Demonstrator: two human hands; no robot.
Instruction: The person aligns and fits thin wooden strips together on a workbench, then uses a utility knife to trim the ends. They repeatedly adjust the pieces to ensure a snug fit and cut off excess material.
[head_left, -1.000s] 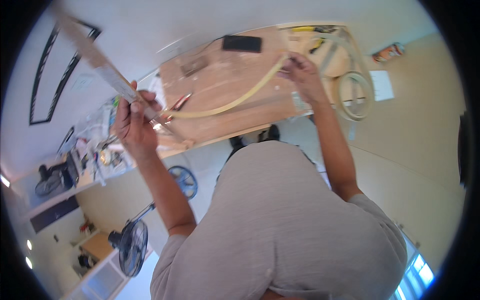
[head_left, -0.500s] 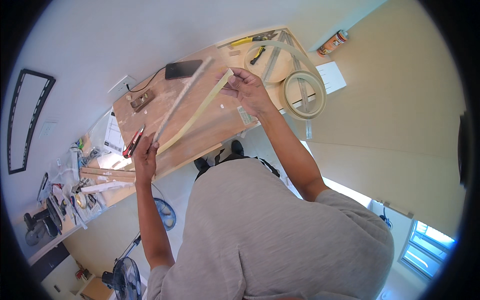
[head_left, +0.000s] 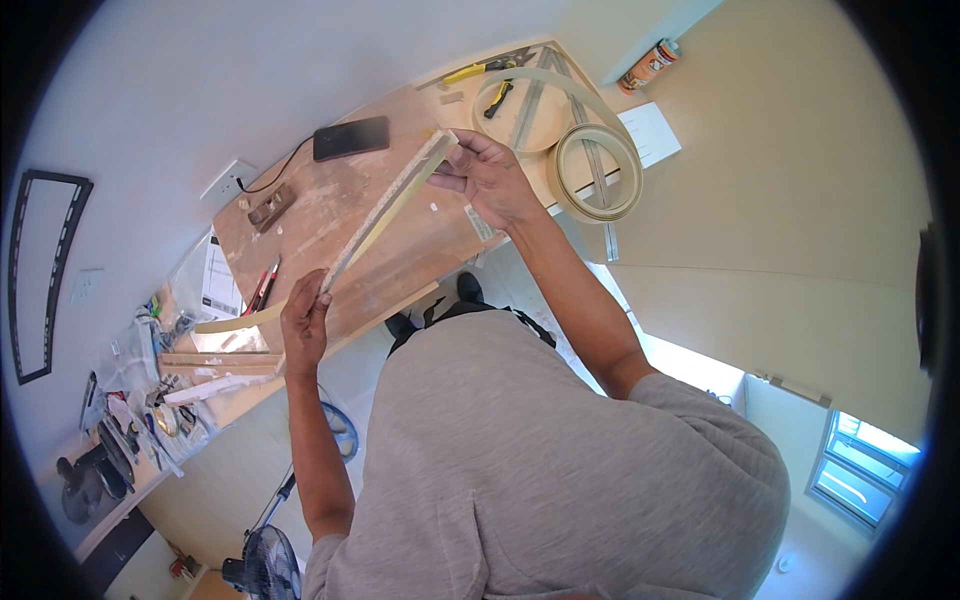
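first: what do the two hands hold?

second: left hand (head_left: 305, 318), at nine o'clock on the view's clock face: fingers closed on the lower end of a narrow board (head_left: 381, 210). right hand (head_left: 485, 182), at twelve o'clock: thumb and fingers pinching one end of a yellow band (head_left: 375, 236), where the board's tip meets it; whether they also press the board cannot be told.

first: and the lie of board and band?

second: both between ten and eleven o'clock, above the table (head_left: 400, 262). the board slants from the left hand up toward one o'clock. the band runs beside it, on its four o'clock side, and shows again beyond the left hand, its tail toward nine o'clock.

first: the surrounding items?

second: red knife (head_left: 262, 287), nine o'clock, near the left hand; wooden plane (head_left: 271, 207), ten o'clock; black phone (head_left: 351, 138), with a cable, eleven o'clock; yellow-handled pliers (head_left: 468, 74), twelve o'clock; coiled roll (head_left: 600, 214) of pale band, between one and two o'clock; orange tube (head_left: 650, 66), one o'clock; fan (head_left: 270, 562), seven o'clock, at the lower rim.
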